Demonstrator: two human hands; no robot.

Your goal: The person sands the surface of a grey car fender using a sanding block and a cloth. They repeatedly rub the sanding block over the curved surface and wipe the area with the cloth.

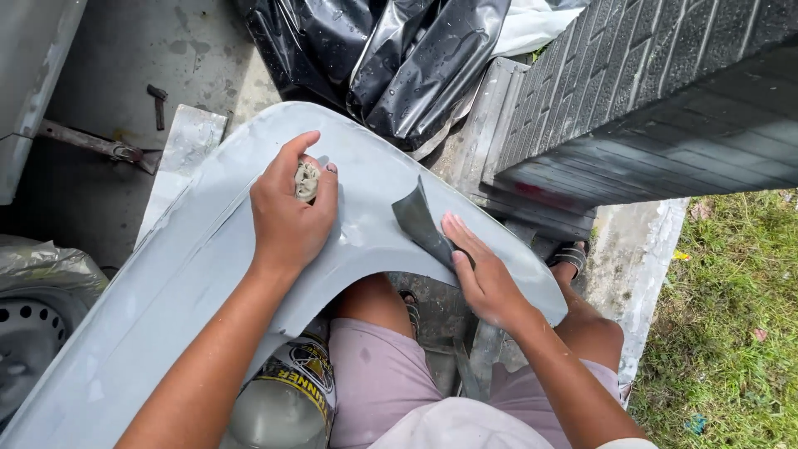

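Over a metal can (287,399), the left hand (291,212) grips a putty lump (306,180) on the grey panel (166,283), while the right hand (482,278) lies open, pressing sandpaper (420,223) flat.

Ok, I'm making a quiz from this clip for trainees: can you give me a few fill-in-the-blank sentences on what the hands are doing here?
1. The left hand presses a crumpled ____ against the grey body panel.
2. The right hand pins down a dark, curled sheet of ____.
3. Beyond the panel lies a black ____ sheet.
4. A metal ____ stands under the panel beside the person's leg.

Missing words: rag; sandpaper; plastic; can
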